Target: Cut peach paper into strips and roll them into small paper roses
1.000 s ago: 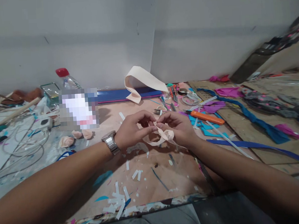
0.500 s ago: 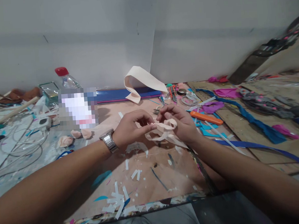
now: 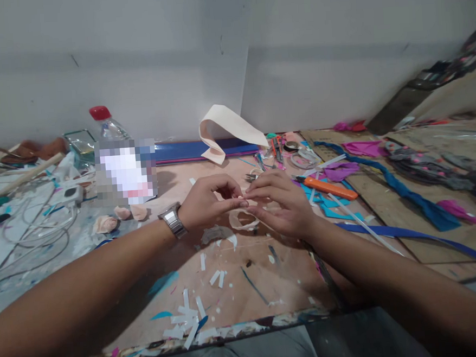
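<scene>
My left hand (image 3: 210, 199), a metal watch (image 3: 172, 221) on its wrist, pinches a tiny pale pink piece (image 3: 240, 197) between thumb and index finger. From the other side, the fingertips of my right hand (image 3: 282, 200) close on the same spot; its fingers lie nearly straight and together. Just below the fingertips curves a thin cream strip (image 3: 241, 220) in a loop. Whether it hangs from the pinched piece or rests on the table is unclear. To the left lie a pale rose-like rolled flower (image 3: 105, 224) and two smaller pale buds (image 3: 138, 211).
A wide curled cream strip (image 3: 229, 122) stands behind my hands, by blue sheets (image 3: 174, 151). An orange utility knife (image 3: 330, 187) and small scissors (image 3: 252, 176) lie nearby. A red-capped bottle (image 3: 110, 125) stands left. White scraps (image 3: 185, 318) litter the front edge.
My right hand has turned and its fingers now reach straighter toward the left fingertips. The cream strip that draped across its palm is now mostly out of sight. My left hand is almost still.
</scene>
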{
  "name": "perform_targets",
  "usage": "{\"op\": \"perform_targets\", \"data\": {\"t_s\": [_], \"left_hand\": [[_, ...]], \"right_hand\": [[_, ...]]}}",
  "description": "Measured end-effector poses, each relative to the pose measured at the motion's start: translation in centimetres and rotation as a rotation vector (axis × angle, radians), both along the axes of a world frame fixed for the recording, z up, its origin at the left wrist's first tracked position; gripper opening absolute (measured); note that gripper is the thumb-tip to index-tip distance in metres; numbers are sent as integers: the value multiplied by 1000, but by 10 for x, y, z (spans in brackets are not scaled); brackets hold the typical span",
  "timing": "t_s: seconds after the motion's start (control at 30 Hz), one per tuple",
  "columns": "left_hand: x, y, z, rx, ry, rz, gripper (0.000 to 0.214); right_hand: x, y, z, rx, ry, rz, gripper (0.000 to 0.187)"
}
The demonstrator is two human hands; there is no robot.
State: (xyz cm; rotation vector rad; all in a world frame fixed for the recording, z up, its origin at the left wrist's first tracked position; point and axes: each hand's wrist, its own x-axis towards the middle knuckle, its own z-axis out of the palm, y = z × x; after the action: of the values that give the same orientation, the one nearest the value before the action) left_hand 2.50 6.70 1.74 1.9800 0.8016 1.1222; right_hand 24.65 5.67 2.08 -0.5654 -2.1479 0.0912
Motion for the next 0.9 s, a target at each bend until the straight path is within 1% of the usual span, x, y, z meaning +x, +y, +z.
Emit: {"op": "perform_targets", "data": {"t_s": [0.27, 0.37, 0.53, 0.7, 0.9], "left_hand": [[2, 0, -2, -16, -28, -57, 38], [2, -1, -3, -10, -14, -69, 36], [1, -2, 0, -12, -1, -89, 29], [0, -3, 2, 54, 27, -82, 20], [0, -3, 2, 80, 45, -73, 21]], "right_hand": [[0, 0, -1, -23, 3, -20, 6], [0, 0, -1, -22, -10, -4, 2], [0, -1, 2, -23, -18, -9, 3], [2, -4, 5, -52, -13, -26, 3], [2, -3, 1, -32, -13, -27, 2]]}}
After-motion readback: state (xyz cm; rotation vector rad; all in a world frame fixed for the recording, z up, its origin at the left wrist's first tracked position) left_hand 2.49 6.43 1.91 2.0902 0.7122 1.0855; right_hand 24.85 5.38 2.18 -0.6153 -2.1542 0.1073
